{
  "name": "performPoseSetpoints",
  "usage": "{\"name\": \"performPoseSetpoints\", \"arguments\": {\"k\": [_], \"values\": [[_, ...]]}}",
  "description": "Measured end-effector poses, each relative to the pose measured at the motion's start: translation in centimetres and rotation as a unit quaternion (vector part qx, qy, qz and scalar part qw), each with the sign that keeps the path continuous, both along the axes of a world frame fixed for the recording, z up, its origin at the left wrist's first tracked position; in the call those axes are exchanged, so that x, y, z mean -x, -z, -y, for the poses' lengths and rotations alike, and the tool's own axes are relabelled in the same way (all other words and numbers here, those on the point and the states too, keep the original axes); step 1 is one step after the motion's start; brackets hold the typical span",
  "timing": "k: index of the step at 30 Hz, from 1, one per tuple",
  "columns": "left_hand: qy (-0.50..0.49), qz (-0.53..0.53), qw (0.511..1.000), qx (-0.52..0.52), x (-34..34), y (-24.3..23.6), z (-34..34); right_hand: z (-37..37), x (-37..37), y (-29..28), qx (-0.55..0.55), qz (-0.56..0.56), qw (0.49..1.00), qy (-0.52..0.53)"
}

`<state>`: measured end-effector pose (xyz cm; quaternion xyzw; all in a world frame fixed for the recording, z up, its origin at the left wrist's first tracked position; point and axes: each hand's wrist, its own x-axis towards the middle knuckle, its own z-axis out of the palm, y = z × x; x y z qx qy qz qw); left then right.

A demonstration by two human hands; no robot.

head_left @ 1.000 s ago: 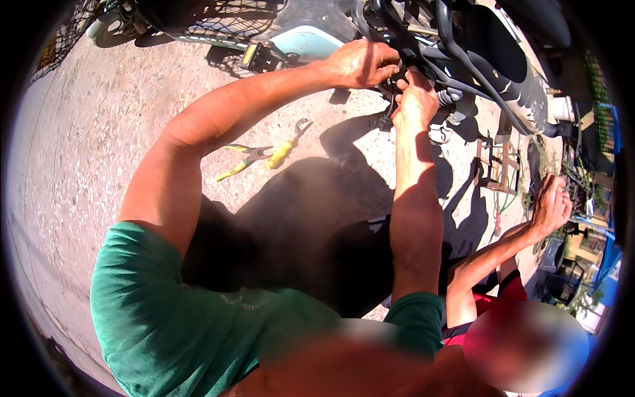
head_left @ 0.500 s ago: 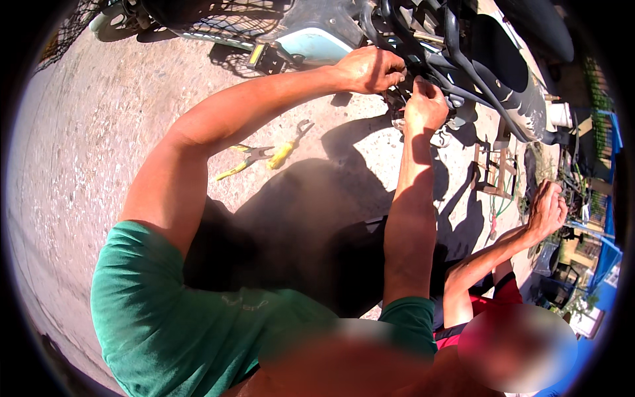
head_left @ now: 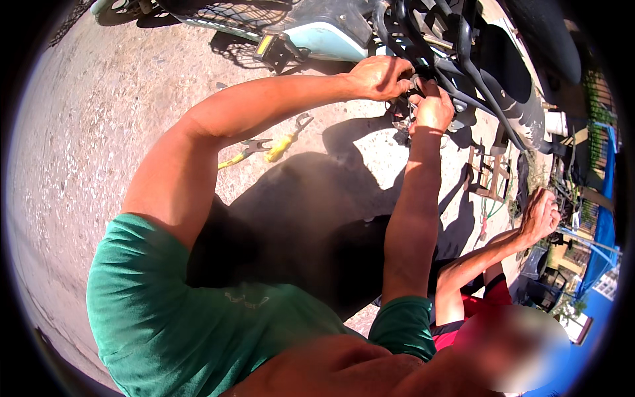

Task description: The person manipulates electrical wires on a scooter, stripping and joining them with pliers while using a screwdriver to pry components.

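Note:
At the black tubular frame of a light-blue and grey scooter-like vehicle, my hands work close together. My left hand reaches in from the left with its fingers pinched. Beside it my right hand comes up from below, thumb and fingers closed. Between the fingertips is a small dark part, too small to name. Thin wires hang just under the hands. On the ground below my left forearm lie yellow-handled pliers and another yellow-handled tool, partly overlapping in view.
A pedal juts from the vehicle's near side. At right, another person in red sits close, a raised hand near my right side. A rusty metal stand and a white bucket are beyond.
My hands have come closer together and shifted slightly right, the right one turning its knuckles up. The other person's hand has lowered a little. The whole view has shifted slightly.

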<state>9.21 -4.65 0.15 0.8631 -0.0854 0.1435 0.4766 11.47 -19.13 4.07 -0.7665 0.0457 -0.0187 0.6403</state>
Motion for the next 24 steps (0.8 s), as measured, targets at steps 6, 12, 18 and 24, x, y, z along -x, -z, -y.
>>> {"name": "performPoseSetpoints", "arguments": {"k": [6,12,18,24], "values": [[-0.021,-0.065,0.994,0.086,-0.4,-0.6,-0.3,1.0,-1.8,0.2,-0.161,-0.131,0.977,-0.059],[-0.017,-0.072,0.982,0.172,-1.7,1.6,0.6,1.9,-2.4,0.2,-0.224,-0.157,0.957,-0.099],[-0.030,-0.065,0.974,0.214,-0.4,0.7,1.5,1.8,-2.0,-0.4,-0.233,-0.173,0.952,-0.095],[0.004,-0.058,0.983,0.172,-0.8,1.9,0.2,0.9,-1.5,-0.8,-0.199,-0.150,0.966,-0.069]]}}
